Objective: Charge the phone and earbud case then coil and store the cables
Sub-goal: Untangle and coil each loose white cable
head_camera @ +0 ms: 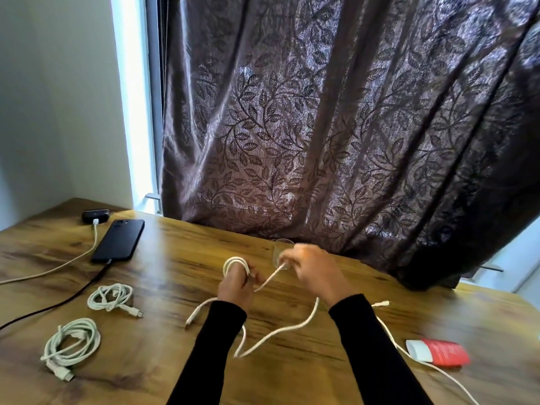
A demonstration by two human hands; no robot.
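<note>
While the phone [118, 240] and the earbud case [95, 216] sit plugged in at the table's [181, 238] far left, you are midway through coiling: your left hand [236, 283] has white cable [280, 328] looped round its fingers, your right hand [314, 271] pinches the feeding strand. Two coiled cables [71, 344] lie near left; another loose one [403, 346] remains, and nothing looks stored.

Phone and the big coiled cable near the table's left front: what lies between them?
In the head view, a smaller coiled white cable lies between the phone and the big coil, and the phone's dark cable crosses the table there.
</note>
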